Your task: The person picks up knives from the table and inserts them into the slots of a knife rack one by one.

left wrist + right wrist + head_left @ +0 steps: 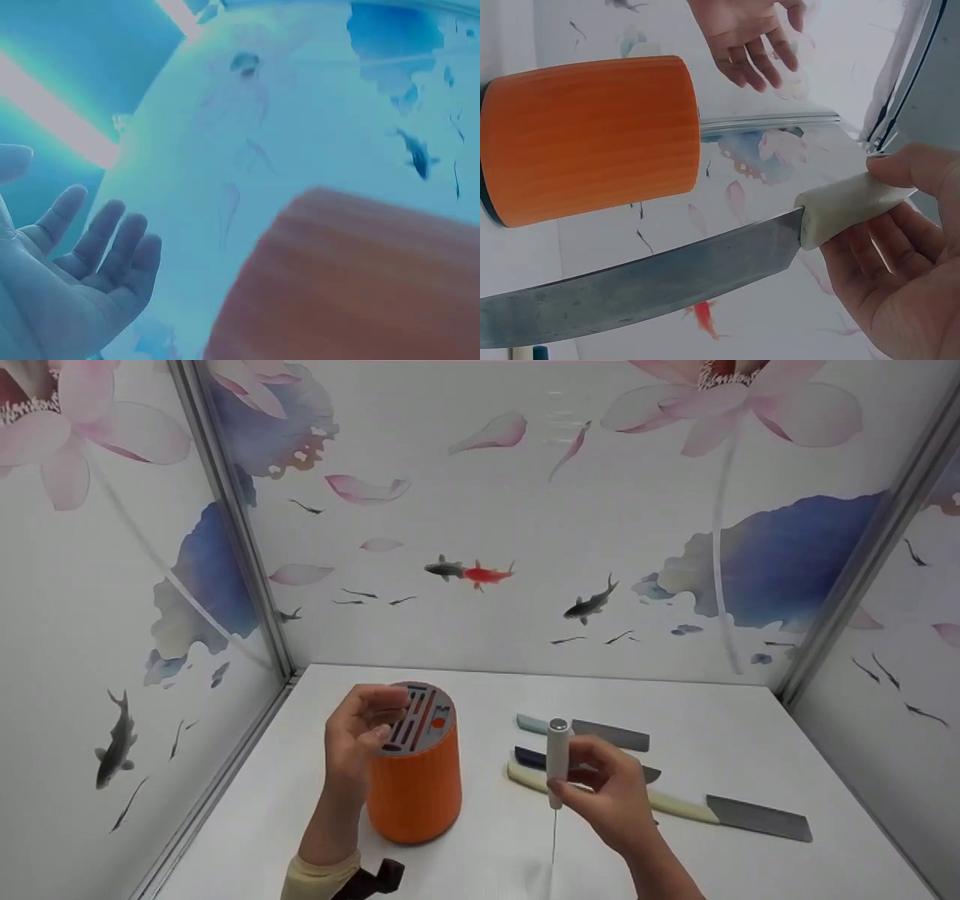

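My right hand [611, 795] grips a knife by its white handle [557, 757], with the blade pointing down; in the right wrist view the broad steel blade [652, 277] shows at full width. To the left stands an orange knife block [416, 795] with a grey slotted top [420, 724]. Next to that top is my left hand [356, 735], fingers loosely bent and holding nothing. In the left wrist view the left hand [90, 285] has its fingers spread apart, beside the block's blurred orange side [360, 285].
Several knives lie at the right: one with a light-blue handle [531, 724], one with a navy handle [529, 757], and a cleaver with a pale yellow handle [686, 808]. Printed white panels [480, 510] enclose the white table [247, 810] at the back and sides.
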`<move>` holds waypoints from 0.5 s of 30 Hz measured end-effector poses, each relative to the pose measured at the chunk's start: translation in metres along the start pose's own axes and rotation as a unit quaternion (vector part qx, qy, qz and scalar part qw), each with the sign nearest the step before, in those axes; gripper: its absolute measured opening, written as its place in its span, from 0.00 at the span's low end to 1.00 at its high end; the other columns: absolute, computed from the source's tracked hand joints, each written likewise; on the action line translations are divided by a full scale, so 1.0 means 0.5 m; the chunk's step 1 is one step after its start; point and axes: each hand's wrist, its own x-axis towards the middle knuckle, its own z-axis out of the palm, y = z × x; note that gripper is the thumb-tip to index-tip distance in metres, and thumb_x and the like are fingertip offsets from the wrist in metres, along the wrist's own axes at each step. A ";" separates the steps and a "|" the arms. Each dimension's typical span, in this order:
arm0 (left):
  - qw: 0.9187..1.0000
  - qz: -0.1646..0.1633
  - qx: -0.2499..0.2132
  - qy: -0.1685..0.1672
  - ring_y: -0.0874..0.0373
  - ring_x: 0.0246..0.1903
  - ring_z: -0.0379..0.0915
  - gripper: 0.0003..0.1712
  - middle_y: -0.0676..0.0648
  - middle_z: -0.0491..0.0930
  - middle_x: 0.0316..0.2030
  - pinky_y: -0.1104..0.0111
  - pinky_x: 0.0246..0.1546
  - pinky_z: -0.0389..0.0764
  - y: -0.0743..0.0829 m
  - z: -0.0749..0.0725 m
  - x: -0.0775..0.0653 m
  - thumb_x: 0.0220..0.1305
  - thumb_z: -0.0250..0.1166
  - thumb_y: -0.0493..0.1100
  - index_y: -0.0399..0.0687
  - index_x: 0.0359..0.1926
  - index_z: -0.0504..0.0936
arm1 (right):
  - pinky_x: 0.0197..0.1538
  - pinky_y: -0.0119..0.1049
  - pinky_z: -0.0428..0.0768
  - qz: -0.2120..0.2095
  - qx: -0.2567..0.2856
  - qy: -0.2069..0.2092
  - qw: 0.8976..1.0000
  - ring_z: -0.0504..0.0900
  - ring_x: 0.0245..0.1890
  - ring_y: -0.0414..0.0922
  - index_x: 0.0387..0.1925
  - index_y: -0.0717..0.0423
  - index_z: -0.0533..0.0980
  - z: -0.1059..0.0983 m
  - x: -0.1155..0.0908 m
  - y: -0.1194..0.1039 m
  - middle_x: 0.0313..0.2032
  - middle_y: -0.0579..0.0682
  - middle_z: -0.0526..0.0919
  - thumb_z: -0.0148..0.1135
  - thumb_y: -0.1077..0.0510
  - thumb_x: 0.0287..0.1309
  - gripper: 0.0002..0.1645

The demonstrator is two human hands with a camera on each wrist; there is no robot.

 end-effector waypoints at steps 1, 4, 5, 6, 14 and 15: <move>1.000 0.008 -0.005 -0.012 0.53 0.51 0.83 0.24 0.41 0.85 0.50 0.67 0.56 0.85 0.002 0.010 -0.003 0.56 0.52 0.31 0.25 0.54 0.77 | 0.45 0.35 0.91 -0.001 0.000 0.000 1.000 0.88 0.40 0.45 0.47 0.57 0.85 0.002 -0.001 0.000 0.43 0.49 0.87 0.75 0.76 0.49 0.23; 0.998 0.021 -0.027 -0.048 0.52 0.49 0.83 0.23 0.38 0.84 0.49 0.65 0.52 0.86 0.004 0.043 -0.013 0.56 0.53 0.31 0.26 0.53 0.76 | 0.45 0.35 0.91 -0.002 0.000 -0.002 1.000 0.89 0.39 0.45 0.47 0.55 0.85 0.010 -0.006 0.000 0.42 0.48 0.88 0.76 0.74 0.50 0.22; 0.998 0.022 -0.032 -0.059 0.52 0.49 0.83 0.22 0.36 0.83 0.49 0.65 0.52 0.86 0.005 0.054 -0.017 0.57 0.54 0.30 0.26 0.53 0.76 | 0.46 0.36 0.91 -0.002 0.001 -0.003 1.000 0.89 0.40 0.45 0.47 0.55 0.85 0.012 -0.007 0.001 0.42 0.48 0.88 0.77 0.73 0.50 0.23; 0.997 0.019 -0.035 -0.068 0.53 0.49 0.83 0.22 0.37 0.83 0.49 0.65 0.51 0.86 0.005 0.065 -0.021 0.57 0.54 0.30 0.26 0.53 0.76 | 0.46 0.36 0.91 -0.002 0.001 -0.004 1.000 0.90 0.40 0.45 0.47 0.54 0.85 0.015 -0.008 0.001 0.42 0.48 0.89 0.77 0.73 0.50 0.23; 0.991 -0.034 -0.054 -0.121 0.55 0.49 0.82 0.21 0.34 0.82 0.48 0.62 0.51 0.88 -0.004 0.140 -0.051 0.60 0.59 0.33 0.35 0.55 0.79 | 0.46 0.38 0.91 0.002 0.014 -0.023 1.000 0.90 0.41 0.45 0.47 0.52 0.86 0.039 -0.014 0.000 0.44 0.50 0.90 0.77 0.75 0.49 0.25; 0.990 -0.037 -0.054 -0.126 0.55 0.48 0.82 0.21 0.33 0.82 0.48 0.62 0.51 0.88 -0.006 0.146 -0.053 0.61 0.60 0.33 0.35 0.56 0.79 | 0.46 0.39 0.91 0.001 0.015 -0.024 1.000 0.90 0.41 0.46 0.47 0.52 0.86 0.042 -0.015 0.001 0.44 0.50 0.90 0.77 0.75 0.49 0.25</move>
